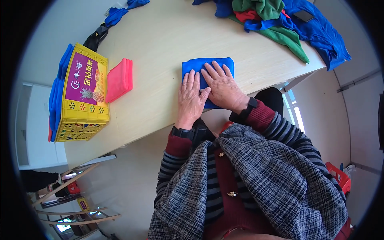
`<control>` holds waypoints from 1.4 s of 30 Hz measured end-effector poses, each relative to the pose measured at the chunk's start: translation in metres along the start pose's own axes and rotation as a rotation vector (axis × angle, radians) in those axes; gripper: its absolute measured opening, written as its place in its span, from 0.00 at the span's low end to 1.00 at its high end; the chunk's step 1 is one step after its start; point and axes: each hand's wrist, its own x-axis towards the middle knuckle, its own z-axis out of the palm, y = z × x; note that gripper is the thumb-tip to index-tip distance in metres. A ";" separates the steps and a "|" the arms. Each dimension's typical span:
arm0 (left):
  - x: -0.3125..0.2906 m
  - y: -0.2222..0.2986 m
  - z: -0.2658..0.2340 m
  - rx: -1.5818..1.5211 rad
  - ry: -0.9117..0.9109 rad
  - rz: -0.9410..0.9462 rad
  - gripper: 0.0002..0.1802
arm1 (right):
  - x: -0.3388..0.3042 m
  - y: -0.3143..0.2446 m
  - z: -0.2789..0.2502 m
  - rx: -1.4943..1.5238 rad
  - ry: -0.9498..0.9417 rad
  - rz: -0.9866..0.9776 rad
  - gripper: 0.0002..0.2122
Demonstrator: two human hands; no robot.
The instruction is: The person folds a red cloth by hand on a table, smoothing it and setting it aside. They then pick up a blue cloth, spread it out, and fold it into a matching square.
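A folded blue cloth [208, 63] lies flat near the front edge of the table, in the middle. My left hand [189, 97] rests on its left part, palm down, fingers stretched out. On the right part of the same cloth lies my right hand [222, 86], also flat with its fingers apart. The two hands almost meet at the left thumb. Both cover much of the cloth's middle, and neither grips it.
A yellow plastic crate [83, 114] stands at the table's left, with blue folded cloths [58, 96] along its far side. Folded pink cloths [120, 81] lean beside it. Loose blue, green and red cloths [276, 24] heap up at the far right, a dark phone-like slab [304, 16] on top.
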 end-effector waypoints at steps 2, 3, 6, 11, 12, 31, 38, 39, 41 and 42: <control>-0.006 0.004 0.001 -0.005 -0.001 -0.020 0.43 | -0.010 -0.012 -0.015 -0.092 -0.036 0.009 0.31; -0.009 0.005 0.002 0.008 0.024 -0.045 0.43 | -0.013 -0.016 -0.018 -0.137 -0.056 0.014 0.31; -0.017 0.011 0.004 0.034 0.074 -0.094 0.44 | -0.013 -0.007 -0.009 -0.035 -0.024 -0.032 0.30; -0.030 0.032 -0.008 0.055 0.008 -0.180 0.44 | -0.005 0.018 -0.016 0.067 -0.107 -0.113 0.30; -0.031 0.038 -0.014 0.071 -0.036 -0.181 0.44 | -0.002 0.020 -0.019 0.068 -0.110 -0.113 0.30; 0.016 -0.005 0.004 -0.009 0.002 0.016 0.44 | 0.008 0.004 0.003 -0.033 -0.030 0.014 0.31; 0.010 0.005 -0.004 0.044 0.002 0.007 0.43 | -0.004 -0.001 -0.008 -0.040 -0.023 0.002 0.30; 0.007 0.008 -0.005 0.048 0.014 0.005 0.43 | -0.006 -0.002 -0.009 -0.045 -0.024 0.002 0.30; 0.002 0.011 -0.005 0.050 0.030 -0.006 0.43 | -0.007 -0.002 -0.007 -0.075 -0.031 0.005 0.31; 0.000 0.012 -0.003 0.045 0.025 -0.009 0.43 | -0.007 -0.002 -0.006 -0.102 -0.039 0.007 0.31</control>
